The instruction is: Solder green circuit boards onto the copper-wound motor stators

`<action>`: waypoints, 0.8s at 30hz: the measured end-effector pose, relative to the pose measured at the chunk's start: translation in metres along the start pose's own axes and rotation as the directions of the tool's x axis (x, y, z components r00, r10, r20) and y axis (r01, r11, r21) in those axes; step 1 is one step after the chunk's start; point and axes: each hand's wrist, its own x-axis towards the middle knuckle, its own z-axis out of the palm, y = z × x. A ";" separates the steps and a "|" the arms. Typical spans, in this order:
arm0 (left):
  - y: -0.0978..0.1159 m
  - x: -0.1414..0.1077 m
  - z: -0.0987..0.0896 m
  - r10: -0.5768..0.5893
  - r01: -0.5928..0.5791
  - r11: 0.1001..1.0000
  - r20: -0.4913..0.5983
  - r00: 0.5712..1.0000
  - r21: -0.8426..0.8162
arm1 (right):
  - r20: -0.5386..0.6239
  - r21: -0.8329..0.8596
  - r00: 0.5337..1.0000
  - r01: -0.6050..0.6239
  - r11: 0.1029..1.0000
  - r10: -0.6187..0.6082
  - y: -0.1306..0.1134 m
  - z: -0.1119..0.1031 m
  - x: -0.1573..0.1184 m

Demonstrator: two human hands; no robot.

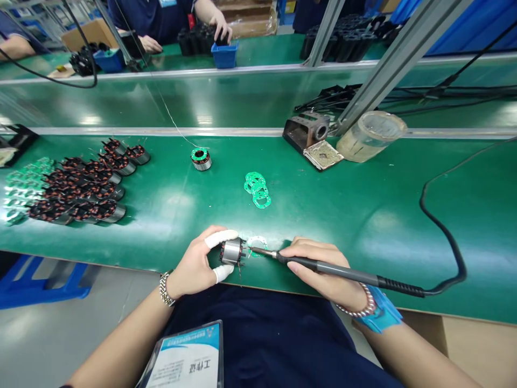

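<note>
My left hand, with white covers on thumb and finger, grips a motor stator on its side near the table's front edge. The stator has a silver metal body, copper windings and dark pins facing right. In my right hand is a soldering iron, held like a pen; its tip points left at the pin side of the stator. Whether the tip touches a pin I cannot tell. Just behind the tip lies a green ring-shaped circuit board. Farther back, several such boards lie in a loose pile.
Rows of stators stand at the left beside green boards. One stator with a board on top sits under a hanging solder wire. A soldering iron stand and plastic tub are behind. A co-worker's hand is across the bench.
</note>
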 end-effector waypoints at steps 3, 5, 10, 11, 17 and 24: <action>-0.001 0.000 0.000 0.001 -0.001 1.000 0.003 1.000 0.008 | -0.002 0.003 1.000 -0.007 1.000 0.007 0.000 0.001 0.000; -0.001 0.000 0.001 0.002 -0.002 1.000 -0.007 1.000 0.012 | -0.005 0.001 1.000 -0.016 1.000 0.016 0.000 0.001 0.000; 0.000 0.000 0.002 0.003 -0.003 1.000 -0.016 1.000 0.020 | 0.002 0.013 1.000 0.003 1.000 -0.003 -0.001 0.000 0.001; 0.001 0.000 0.001 0.003 -0.003 1.000 -0.016 1.000 0.021 | 0.005 0.016 1.000 0.001 1.000 -0.001 -0.001 0.000 0.001; -0.001 -0.001 0.001 0.001 -0.001 1.000 -0.007 1.000 0.024 | 0.008 0.054 0.999 0.043 0.998 -0.043 -0.002 0.002 0.001; 0.001 0.000 0.001 -0.021 0.021 0.999 -0.015 1.000 0.035 | 0.003 0.100 0.994 0.112 0.989 -0.113 0.001 0.003 0.001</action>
